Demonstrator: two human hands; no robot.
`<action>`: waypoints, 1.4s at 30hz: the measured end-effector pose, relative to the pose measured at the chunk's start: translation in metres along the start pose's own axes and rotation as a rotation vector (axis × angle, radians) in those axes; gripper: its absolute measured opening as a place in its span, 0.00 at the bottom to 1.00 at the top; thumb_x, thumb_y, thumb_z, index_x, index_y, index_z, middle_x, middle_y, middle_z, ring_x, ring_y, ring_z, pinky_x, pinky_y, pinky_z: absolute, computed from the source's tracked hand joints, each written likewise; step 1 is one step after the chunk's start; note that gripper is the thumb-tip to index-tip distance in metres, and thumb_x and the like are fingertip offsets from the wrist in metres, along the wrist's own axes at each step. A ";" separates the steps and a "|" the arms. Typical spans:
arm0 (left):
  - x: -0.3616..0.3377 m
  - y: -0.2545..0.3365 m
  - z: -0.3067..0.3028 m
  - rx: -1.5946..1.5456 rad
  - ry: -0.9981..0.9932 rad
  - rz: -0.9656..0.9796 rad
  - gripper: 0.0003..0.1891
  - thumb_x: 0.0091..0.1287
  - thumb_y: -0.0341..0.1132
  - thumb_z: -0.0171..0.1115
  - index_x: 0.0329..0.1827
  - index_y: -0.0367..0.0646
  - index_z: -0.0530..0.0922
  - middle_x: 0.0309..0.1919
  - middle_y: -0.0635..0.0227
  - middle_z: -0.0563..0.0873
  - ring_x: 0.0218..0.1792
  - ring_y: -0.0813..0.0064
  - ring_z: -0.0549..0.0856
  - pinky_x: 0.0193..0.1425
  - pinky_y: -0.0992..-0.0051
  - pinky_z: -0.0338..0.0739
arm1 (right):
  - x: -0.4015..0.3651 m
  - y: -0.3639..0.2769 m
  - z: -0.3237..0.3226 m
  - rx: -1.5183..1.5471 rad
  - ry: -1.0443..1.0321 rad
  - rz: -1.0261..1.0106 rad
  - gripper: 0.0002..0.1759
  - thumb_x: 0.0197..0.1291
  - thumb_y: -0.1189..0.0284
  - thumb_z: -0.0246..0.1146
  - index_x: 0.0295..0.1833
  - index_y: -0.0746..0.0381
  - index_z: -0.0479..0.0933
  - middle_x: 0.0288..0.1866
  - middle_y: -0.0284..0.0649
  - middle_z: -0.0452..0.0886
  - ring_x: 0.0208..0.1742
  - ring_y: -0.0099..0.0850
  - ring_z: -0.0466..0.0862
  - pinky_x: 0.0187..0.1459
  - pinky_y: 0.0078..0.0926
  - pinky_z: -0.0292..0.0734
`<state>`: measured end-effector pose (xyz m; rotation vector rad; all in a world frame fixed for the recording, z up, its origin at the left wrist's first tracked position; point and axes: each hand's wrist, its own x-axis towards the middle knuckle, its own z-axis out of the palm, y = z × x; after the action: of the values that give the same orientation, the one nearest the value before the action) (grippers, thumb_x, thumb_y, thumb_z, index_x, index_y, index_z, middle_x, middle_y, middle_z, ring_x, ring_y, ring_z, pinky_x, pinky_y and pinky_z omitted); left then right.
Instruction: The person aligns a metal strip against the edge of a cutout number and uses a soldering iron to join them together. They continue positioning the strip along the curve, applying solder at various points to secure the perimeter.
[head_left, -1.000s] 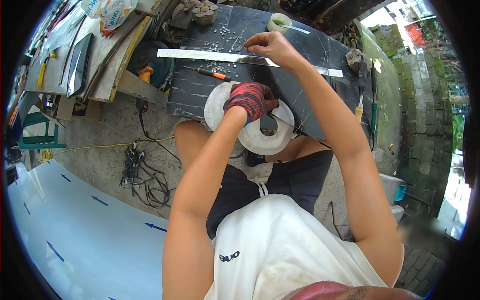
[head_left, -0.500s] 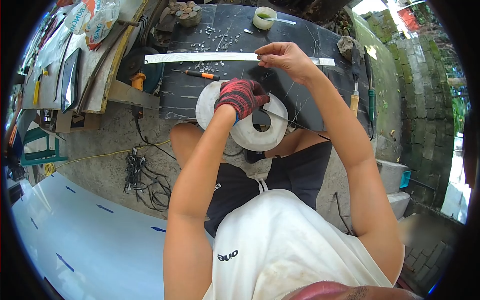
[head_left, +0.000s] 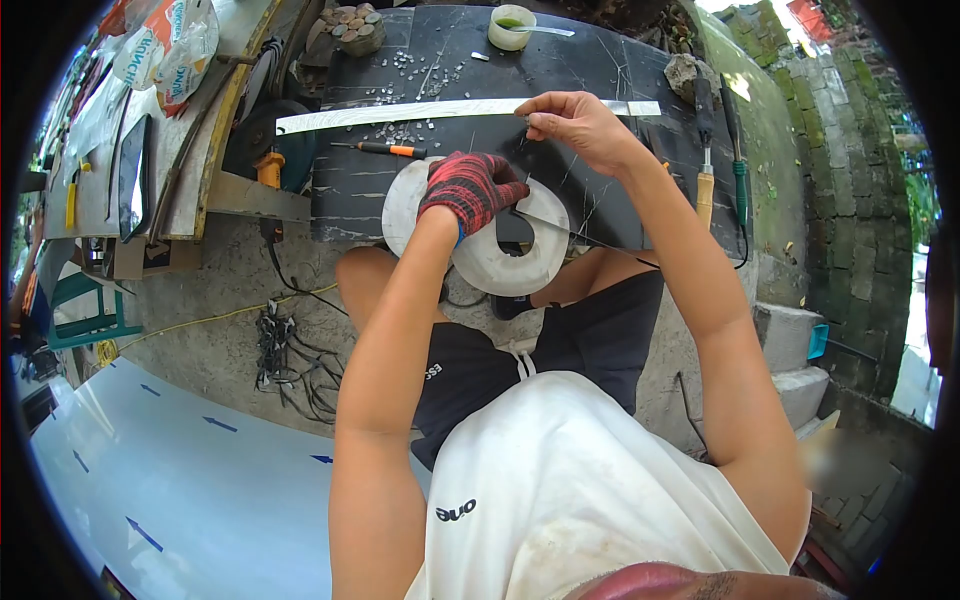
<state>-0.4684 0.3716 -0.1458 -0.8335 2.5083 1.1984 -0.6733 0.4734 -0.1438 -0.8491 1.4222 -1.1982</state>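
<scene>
A white figure-eight-shaped piece [head_left: 490, 267] with a round opening lies at the front edge of the black table, partly over my legs. My left hand [head_left: 468, 190], in a red and black glove, is closed over its upper part; whatever its fingers grip is hidden. My bare right hand [head_left: 580, 128] pinches a small grey bit at the fingertips, above the table. Just behind those fingertips runs a long whitish metal strip [head_left: 400, 113]. An orange and black screwdriver [head_left: 385, 149] lies between the strip and my gloved hand.
Small metal bits [head_left: 405, 75] are scattered behind the strip. A tub with green contents [head_left: 511, 30] and a jar of round pieces [head_left: 358, 38] stand farther back. At right lie a wooden-handled tool [head_left: 705, 190] and a green-handled tool [head_left: 741, 200]. An angle grinder [head_left: 270, 165] is at left.
The view has shifted slightly, so the table items sit a little farther left and up. Both hands keep nearly the same place and closed pose.
</scene>
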 end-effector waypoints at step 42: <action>0.003 0.002 0.004 -0.019 -0.016 -0.088 0.18 0.66 0.49 0.76 0.54 0.51 0.91 0.44 0.65 0.94 0.48 0.69 0.90 0.58 0.66 0.82 | -0.071 0.031 0.039 -0.742 0.110 -0.059 0.14 0.68 0.70 0.69 0.51 0.70 0.85 0.42 0.51 0.91 0.44 0.41 0.91 0.49 0.34 0.84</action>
<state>-0.4724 0.3747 -0.1484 -0.9252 2.4248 1.1970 -0.6174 0.5389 -0.1533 -1.3443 1.9834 -0.7500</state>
